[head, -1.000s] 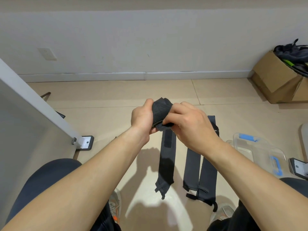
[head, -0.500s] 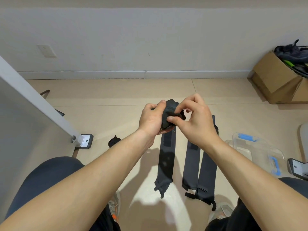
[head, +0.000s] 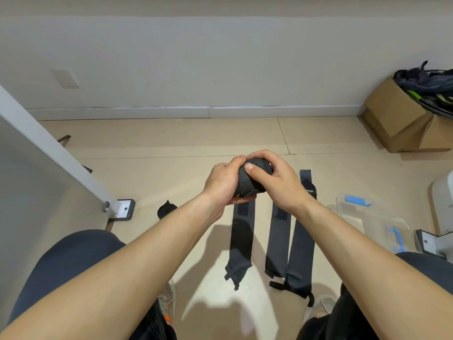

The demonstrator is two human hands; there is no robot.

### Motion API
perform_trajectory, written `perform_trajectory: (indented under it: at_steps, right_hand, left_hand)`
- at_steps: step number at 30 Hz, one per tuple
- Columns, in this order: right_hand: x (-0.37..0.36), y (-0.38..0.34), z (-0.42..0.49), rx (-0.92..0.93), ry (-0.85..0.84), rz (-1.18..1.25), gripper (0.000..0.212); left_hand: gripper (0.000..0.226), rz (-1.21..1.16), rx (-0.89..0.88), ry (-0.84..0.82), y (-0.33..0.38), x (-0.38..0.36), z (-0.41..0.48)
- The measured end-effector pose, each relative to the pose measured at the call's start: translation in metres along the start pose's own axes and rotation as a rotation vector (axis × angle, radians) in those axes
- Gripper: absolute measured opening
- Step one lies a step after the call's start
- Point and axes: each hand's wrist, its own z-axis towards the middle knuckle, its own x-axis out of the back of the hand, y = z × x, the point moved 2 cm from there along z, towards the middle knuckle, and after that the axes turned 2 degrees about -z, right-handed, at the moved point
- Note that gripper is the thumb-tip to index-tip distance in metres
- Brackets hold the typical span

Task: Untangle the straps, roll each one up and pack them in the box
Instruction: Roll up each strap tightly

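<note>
Strap roll (head: 248, 184) half hidden between left hand (head: 221, 184) and right hand (head: 278, 182)

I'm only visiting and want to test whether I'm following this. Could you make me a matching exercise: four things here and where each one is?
Things:
1. half-rolled strap
2. flat straps
3. clear plastic box
4. cardboard box

Places:
A. far right, against the wall, dark gear spilling out of the top
B. gripped between the left hand and the right hand
C. lying side by side on the floor
D. on the floor at the right, with blue latches

Pairs: 1-B, 2-C, 3-D, 4-A
</note>
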Motion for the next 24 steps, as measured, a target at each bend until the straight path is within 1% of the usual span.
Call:
perform_trajectory:
  at_steps: [2, 4, 5, 6, 7, 8, 9, 10, 11, 12, 15, 16, 19, 21, 24]
  right_hand:
    - [0.000, -0.002, 0.000, -0.012, 0.005, 0.007, 0.026]
    - [-0.003, -0.001, -0.001, -0.017, 0.043, -0.022, 0.018]
    - [-0.005, -0.001, -0.002, -0.027, 0.071, -0.035, 0.017]
    - [-0.007, 0.000, -0.003, -0.050, 0.102, -0.046, 0.017]
    - [-0.009, 0.002, -0.003, -0.080, 0.131, -0.054, 0.020]
    - [-0.010, 0.002, -0.003, -0.109, 0.155, -0.055, 0.023]
    - [-0.012, 0.001, -0.004, -0.136, 0.172, -0.043, 0.028]
    - [-0.013, 0.000, -0.004, -0.161, 0.182, -0.022, 0.032]
    - [-0.015, -0.002, -0.005, -0.182, 0.185, -0.002, 0.036]
    - [-0.017, -0.004, -0.007, -0.198, 0.183, 0.011, 0.038]
    - [-0.026, -0.009, -0.011, -0.247, 0.183, 0.027, 0.036]
    - [-0.030, -0.010, -0.012, -0.263, 0.193, 0.031, 0.038]
    - [-0.045, -0.016, -0.018, -0.290, 0.188, -0.010, 0.044]
    - [-0.052, -0.016, -0.021, -0.313, 0.148, -0.050, 0.048]
    - [-0.064, -0.013, -0.024, -0.374, 0.045, -0.047, 0.053]
  left_hand:
    - [0.035, 0.012, 0.033, 0.009, 0.001, 0.003, -0.002]
    - [0.037, 0.047, 0.082, 0.017, -0.001, 0.005, -0.003]
    - [0.038, 0.094, 0.091, 0.032, -0.001, 0.006, -0.004]
    - [0.038, 0.169, 0.055, 0.070, -0.002, 0.008, -0.005]
    - [0.036, 0.265, -0.049, 0.131, -0.002, 0.011, -0.005]
    - [0.035, 0.376, -0.229, 0.189, -0.001, 0.012, -0.008]
    - [0.034, 0.477, -0.431, 0.204, -0.001, 0.012, -0.012]
    - [0.033, 0.552, -0.589, 0.181, -0.002, 0.012, -0.017]
    - [0.031, 0.605, -0.680, 0.150, -0.006, 0.013, -0.019]
    - [0.030, 0.625, -0.714, 0.131, -0.010, 0.015, -0.019]
    - [0.024, 0.540, -0.681, 0.112, -0.014, 0.029, -0.014]
    - [0.021, 0.497, -0.647, 0.116, -0.015, 0.032, -0.013]
    - [0.023, 0.364, -0.525, 0.174, -0.023, 0.039, -0.014]
    - [0.025, 0.332, -0.498, 0.216, -0.031, 0.044, -0.016]
    - [0.033, 0.358, -0.489, 0.302, -0.042, 0.054, -0.017]
